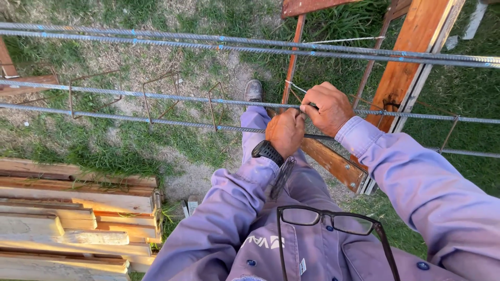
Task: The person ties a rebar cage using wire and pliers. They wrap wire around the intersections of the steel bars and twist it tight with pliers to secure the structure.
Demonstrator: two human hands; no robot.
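Nearest the camera, black-rimmed spectacles hang from the lilac work shirt, with a stack of pale sawn timber planks lying on the grass well left of them. Beyond, the left hand, black watch at the wrist, and right hand meet touching on the near ribbed grey steel reinforcing bar, both closed around the bar and a thin tie wire. Beyond that bar run two more ribbed bars; rusty square stirrups hang left of the hands, an orange wooden trestle stands right.
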